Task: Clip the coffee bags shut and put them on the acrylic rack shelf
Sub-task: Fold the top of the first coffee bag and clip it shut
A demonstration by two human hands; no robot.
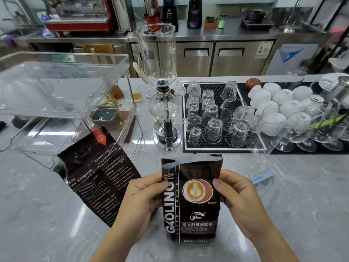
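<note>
Gripping upright coffee bag (190, 201): left hand (140, 199), right hand (238, 201) pinching sides; open mouth up.

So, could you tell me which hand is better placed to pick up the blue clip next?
The right hand. The clip lies on the counter just beyond it on the right, while the left hand is across the bag both are holding.

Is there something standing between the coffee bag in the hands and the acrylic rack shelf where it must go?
Only partly. The held coffee bag, gripped by the left hand and right hand, has the second coffee bag leaning up in front of the acrylic rack, toward its lower shelf. The way over it to the top shelf looks free.
</note>
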